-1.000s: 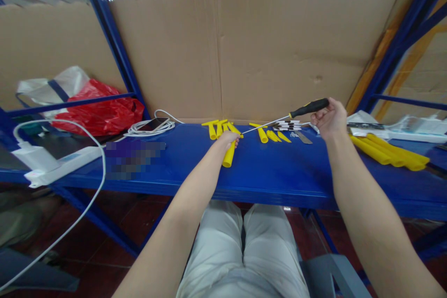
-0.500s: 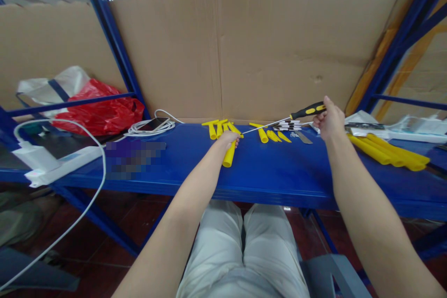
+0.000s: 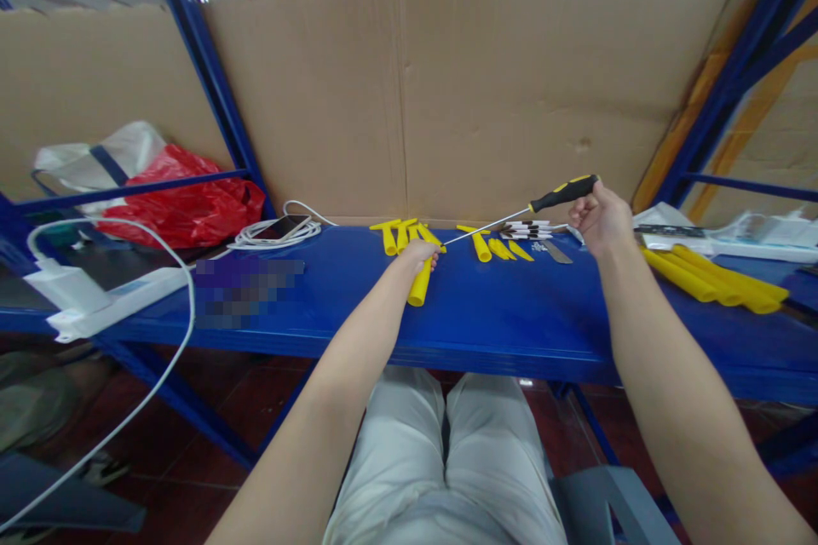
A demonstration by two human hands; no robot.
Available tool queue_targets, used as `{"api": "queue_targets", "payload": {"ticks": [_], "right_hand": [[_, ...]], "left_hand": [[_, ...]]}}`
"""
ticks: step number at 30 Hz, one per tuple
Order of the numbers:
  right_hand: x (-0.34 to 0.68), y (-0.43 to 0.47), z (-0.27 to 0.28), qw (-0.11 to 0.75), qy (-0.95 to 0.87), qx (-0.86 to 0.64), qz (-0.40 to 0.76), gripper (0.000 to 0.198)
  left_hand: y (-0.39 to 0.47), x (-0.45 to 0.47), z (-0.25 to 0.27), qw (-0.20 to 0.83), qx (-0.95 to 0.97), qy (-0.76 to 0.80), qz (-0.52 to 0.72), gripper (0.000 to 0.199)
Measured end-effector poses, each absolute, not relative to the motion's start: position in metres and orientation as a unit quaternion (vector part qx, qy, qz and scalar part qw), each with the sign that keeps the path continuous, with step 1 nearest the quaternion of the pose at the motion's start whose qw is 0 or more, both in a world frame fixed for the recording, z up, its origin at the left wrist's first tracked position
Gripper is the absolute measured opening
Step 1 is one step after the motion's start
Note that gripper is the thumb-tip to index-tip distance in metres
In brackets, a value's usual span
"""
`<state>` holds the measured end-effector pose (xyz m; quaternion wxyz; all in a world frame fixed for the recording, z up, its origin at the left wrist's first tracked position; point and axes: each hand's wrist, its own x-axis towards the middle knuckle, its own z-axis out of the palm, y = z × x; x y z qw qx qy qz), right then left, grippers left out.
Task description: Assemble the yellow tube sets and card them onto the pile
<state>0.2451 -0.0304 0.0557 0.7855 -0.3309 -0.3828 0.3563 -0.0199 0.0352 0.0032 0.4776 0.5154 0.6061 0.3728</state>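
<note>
My left hand (image 3: 423, 255) is closed around a yellow part with a round tubular handle (image 3: 418, 285), held just above the blue table. My right hand (image 3: 604, 220) pinches the butt end of a long screwdriver (image 3: 563, 192), its other fingers curled below the black and yellow grip. The thin shaft slopes down leftward, and its tip meets the yellow part at my left fingers; the exact contact is too small to make out. Behind my left hand lie several similar yellow parts (image 3: 388, 238). Between my hands are another yellow part (image 3: 481, 247) and small flat yellow pieces (image 3: 502, 249).
Small white packets (image 3: 527, 229) and a flat metal plate (image 3: 557, 252) lie near the back. Yellow tubes (image 3: 716, 277) rest at the right. At left are a white power strip (image 3: 121, 302), coiled cable (image 3: 274, 234) and red bag (image 3: 185, 196). Cardboard (image 3: 498, 94) stands behind.
The screwdriver handle has turned about its axis, and my right fingers have shifted from around the grip to its butt end. My left hand and the yellow part stay in place.
</note>
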Motion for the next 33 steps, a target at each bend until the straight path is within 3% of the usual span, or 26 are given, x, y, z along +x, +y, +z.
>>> {"api": "queue_targets", "payload": {"ticks": [5,18,24,33], "right_hand": [[0.252,-0.021,0.049,0.804,-0.381,-0.34,0.305,0.033],[0.239,-0.034,0.057,0.805,-0.334,-0.38,0.31,0.028],[0.236,-0.036,0.058,0.806,-0.337,-0.386,0.297,0.035],[0.234,-0.041,0.064,0.792,-0.328,-0.379,0.348,0.028]], "left_hand": [[0.034,-0.02,0.004,0.482,0.513,0.605,0.373,0.013],[0.031,-0.02,0.006,0.475,0.51,0.611,0.375,0.015],[0.034,-0.02,0.005,0.476,0.51,0.612,0.372,0.015],[0.032,-0.02,0.005,0.473,0.507,0.615,0.375,0.019]]}}
